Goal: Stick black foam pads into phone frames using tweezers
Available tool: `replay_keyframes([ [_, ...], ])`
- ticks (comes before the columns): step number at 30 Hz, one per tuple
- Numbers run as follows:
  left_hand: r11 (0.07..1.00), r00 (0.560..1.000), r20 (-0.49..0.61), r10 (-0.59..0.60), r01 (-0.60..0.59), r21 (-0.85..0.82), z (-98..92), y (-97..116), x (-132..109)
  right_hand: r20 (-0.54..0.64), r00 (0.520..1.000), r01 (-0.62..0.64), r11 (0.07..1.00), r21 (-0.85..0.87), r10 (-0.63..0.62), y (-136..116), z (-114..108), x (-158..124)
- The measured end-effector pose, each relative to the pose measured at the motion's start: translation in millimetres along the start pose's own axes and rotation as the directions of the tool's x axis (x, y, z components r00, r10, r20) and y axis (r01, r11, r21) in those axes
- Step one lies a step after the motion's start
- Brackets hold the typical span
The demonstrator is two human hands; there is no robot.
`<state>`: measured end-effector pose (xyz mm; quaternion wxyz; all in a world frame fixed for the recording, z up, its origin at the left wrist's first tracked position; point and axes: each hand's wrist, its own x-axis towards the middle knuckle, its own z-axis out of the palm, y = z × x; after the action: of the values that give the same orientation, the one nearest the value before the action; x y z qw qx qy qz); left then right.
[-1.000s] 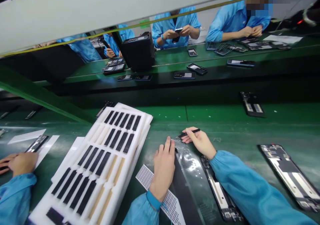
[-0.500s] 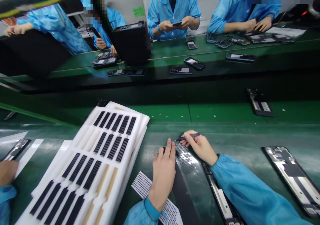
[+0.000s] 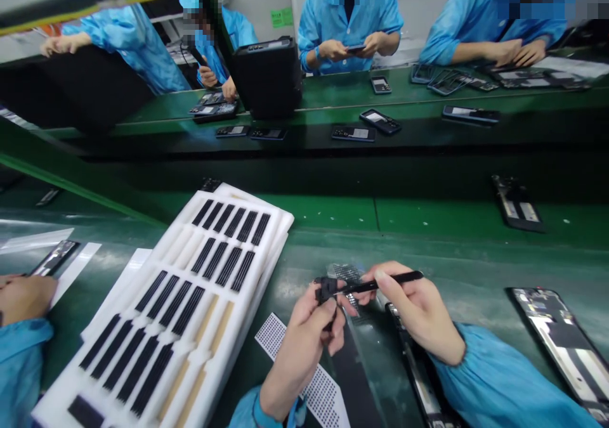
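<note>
My left hand (image 3: 309, 330) pinches a small black part (image 3: 327, 290) between thumb and fingers, raised above the bench. From the right, my right hand (image 3: 413, 307) holds black tweezers (image 3: 399, 278), whose tip reaches the black part. Behind and below the hands lies a clear sheet with small dark dots (image 3: 345, 272). A white sheet with black dots (image 3: 328, 396) lies partly under my left wrist. Beside it is a dark strip (image 3: 354, 377). An opened phone (image 3: 421, 383) lies partly beneath my right hand.
White foam trays (image 3: 190, 276) with black strips are stacked at left. Another opened phone (image 3: 561, 345) lies at right, and one (image 3: 516, 203) farther back. At the left edge is another person's hand (image 3: 26, 298). People in blue work behind a raised shelf (image 3: 323, 101) with phones.
My left hand has lifted off the bench, turned and now holds the black part. My right hand has turned the tweezers toward it. The view has shifted slightly.
</note>
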<state>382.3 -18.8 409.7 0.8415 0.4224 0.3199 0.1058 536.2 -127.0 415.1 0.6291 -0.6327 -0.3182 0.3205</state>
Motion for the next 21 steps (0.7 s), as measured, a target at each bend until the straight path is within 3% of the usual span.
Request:
replay_keyframes([
  [3, 0.987, 0.997, 0.073, -0.014, 0.026, -0.16, 6.9, 6, -12, 0.016, 1.0, 0.019, 1.0, -0.025, -0.018, -9, 3, -5],
  [9, 0.972, 0.985, 0.166, 0.034, 0.005, -0.233, 12.0, 6, -24, 0.05, 0.996, 0.076, 0.994, -0.078, -0.072, -14, 3, -9],
  [21, 0.978, 0.987, 0.116, 0.108, -0.084, -0.192, 14.0, -2, -53, 0.153, 0.973, 0.197, 0.965, -0.173, -0.171, -26, 2, -24],
])
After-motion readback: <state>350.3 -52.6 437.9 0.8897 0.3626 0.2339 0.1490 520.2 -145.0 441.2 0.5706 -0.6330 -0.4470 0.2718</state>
